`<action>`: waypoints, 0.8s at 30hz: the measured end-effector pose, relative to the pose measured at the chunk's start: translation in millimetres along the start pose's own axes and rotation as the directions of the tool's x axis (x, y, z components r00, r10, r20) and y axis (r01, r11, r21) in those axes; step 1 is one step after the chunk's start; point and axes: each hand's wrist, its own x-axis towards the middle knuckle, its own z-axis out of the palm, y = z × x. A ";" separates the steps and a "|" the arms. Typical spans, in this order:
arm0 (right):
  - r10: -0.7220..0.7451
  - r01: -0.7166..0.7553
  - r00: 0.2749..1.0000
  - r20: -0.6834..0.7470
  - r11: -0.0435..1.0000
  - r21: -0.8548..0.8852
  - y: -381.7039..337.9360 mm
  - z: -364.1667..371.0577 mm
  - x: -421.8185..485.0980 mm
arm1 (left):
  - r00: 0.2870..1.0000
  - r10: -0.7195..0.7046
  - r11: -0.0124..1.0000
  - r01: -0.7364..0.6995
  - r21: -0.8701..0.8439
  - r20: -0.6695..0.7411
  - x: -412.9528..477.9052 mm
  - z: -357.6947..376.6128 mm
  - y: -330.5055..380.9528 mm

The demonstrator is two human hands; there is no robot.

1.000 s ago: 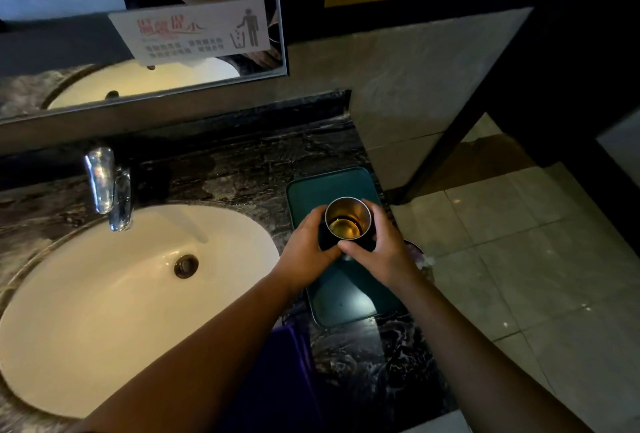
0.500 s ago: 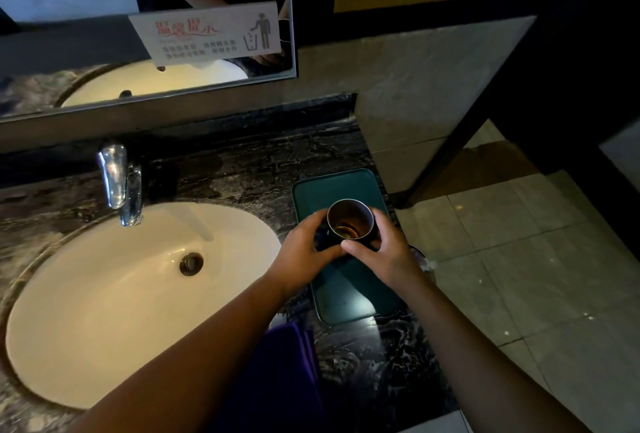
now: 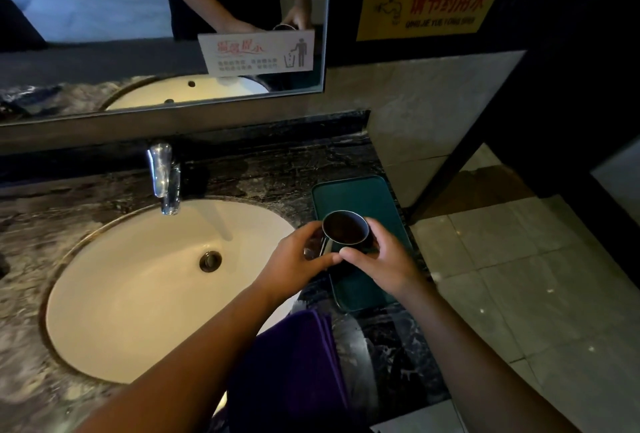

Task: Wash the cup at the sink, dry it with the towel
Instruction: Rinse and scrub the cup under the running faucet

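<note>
A small dark metal cup (image 3: 344, 228) with a brownish inside is held upright just above the green tray (image 3: 360, 195), right of the sink. My left hand (image 3: 294, 259) grips its left side and my right hand (image 3: 379, 264) wraps its right side and front; the thumbs nearly touch below the rim. The white oval sink (image 3: 138, 287) with a metal drain (image 3: 210, 261) lies to the left. A chrome tap (image 3: 164, 178) stands at its back edge; no water is running. A folded purple towel (image 3: 294, 366) lies on the counter under my left forearm.
The dark marble counter (image 3: 284, 169) ends just right of the tray, with tiled floor (image 3: 540, 287) beyond. A mirror (image 3: 104, 16) with a white notice (image 3: 256, 53) hangs on the wall behind the tap. A yellow sign (image 3: 429, 8) is mounted to its right.
Both hands with the cup have shifted slightly left, toward the sink, and the cup has tipped a little. My view has tilted up, showing more of the mirror and wall.
</note>
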 end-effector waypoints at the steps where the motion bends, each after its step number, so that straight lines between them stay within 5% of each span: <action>1: -0.003 0.003 1.000 0.012 1.000 -0.012 -3.8 3.3 -2.7 | 1.000 -0.008 1.000 0.008 -0.004 -0.003 -5.8 -3.1 -1.0; 24: -0.066 0.092 0.950 0.306 0.993 -0.070 -75.4 137.4 -16.2 | 0.963 -0.187 0.974 0.157 -0.164 -0.192 -131.4 -113.8 -47.4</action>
